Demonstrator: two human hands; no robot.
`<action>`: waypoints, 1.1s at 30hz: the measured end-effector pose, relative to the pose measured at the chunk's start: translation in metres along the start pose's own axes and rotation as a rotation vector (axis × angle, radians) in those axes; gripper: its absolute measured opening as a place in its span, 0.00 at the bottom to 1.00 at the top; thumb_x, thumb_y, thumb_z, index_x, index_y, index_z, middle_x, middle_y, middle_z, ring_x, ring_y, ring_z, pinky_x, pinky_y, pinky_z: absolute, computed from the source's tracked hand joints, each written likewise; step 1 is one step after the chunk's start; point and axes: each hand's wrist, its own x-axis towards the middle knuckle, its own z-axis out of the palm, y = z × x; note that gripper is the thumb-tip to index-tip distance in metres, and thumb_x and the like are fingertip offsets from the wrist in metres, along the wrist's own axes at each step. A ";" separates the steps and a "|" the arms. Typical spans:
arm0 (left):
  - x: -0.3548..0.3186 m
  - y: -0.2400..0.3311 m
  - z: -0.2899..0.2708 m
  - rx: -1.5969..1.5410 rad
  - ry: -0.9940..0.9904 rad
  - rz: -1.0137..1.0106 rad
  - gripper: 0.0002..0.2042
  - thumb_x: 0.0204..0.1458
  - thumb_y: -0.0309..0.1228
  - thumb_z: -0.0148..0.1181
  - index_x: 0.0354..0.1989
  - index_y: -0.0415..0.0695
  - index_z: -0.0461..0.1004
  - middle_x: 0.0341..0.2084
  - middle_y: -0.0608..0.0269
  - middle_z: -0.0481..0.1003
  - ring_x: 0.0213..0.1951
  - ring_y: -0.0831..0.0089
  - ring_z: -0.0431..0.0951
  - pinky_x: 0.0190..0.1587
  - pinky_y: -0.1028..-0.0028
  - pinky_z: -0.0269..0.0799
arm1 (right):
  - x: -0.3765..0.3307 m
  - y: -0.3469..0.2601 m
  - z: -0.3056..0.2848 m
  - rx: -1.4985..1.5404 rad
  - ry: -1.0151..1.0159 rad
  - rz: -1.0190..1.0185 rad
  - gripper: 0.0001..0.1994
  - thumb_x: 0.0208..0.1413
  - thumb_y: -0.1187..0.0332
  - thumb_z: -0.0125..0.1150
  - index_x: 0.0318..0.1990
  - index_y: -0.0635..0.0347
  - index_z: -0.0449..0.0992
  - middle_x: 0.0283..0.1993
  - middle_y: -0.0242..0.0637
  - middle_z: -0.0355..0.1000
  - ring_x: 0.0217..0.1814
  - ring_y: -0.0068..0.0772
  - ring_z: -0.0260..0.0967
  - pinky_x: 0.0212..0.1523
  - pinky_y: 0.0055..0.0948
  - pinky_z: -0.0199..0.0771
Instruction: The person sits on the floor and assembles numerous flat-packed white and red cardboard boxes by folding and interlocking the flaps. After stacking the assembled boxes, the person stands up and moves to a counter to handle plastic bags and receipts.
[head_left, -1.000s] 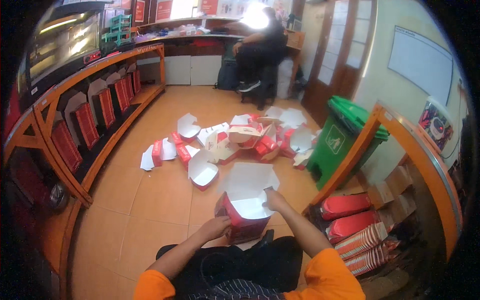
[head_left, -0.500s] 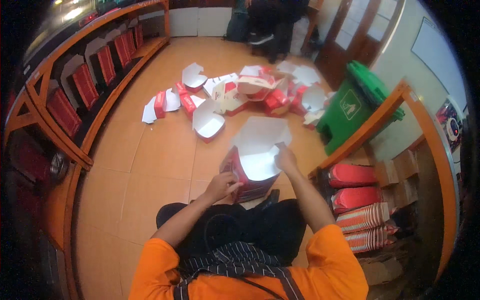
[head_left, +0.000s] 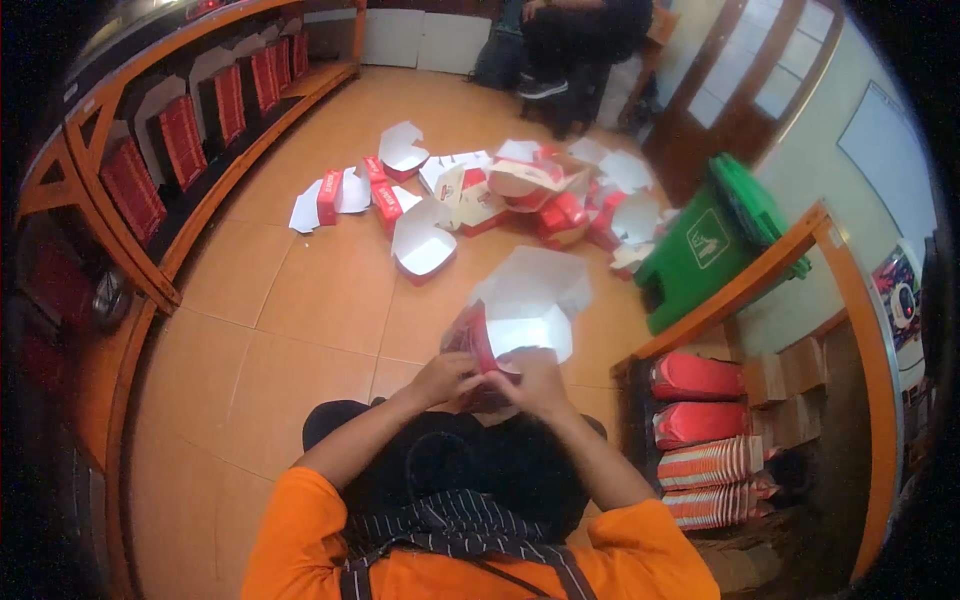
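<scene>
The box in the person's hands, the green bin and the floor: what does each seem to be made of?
Box: thin cardboard, red outside, matt white inside, with creased flaps. Green bin: probably moulded plastic, smooth with an even colour. Floor: likely glazed tile, shown by grout lines and a soft sheen.

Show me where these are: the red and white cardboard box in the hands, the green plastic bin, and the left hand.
Red and white cardboard box (head_left: pixel 520 325), head view, white inner flap.
Green plastic bin (head_left: pixel 700 255), head view, front wall.
Left hand (head_left: pixel 445 375), head view, back of hand.
</scene>
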 end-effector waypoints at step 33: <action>0.011 -0.027 -0.009 0.632 -0.057 0.325 0.10 0.46 0.28 0.52 0.36 0.41 0.72 0.38 0.60 0.72 0.48 0.63 0.72 0.49 0.71 0.72 | 0.066 0.044 0.064 -0.175 -0.611 0.302 0.20 0.55 0.56 0.50 0.27 0.66 0.78 0.28 0.54 0.75 0.33 0.55 0.75 0.40 0.47 0.74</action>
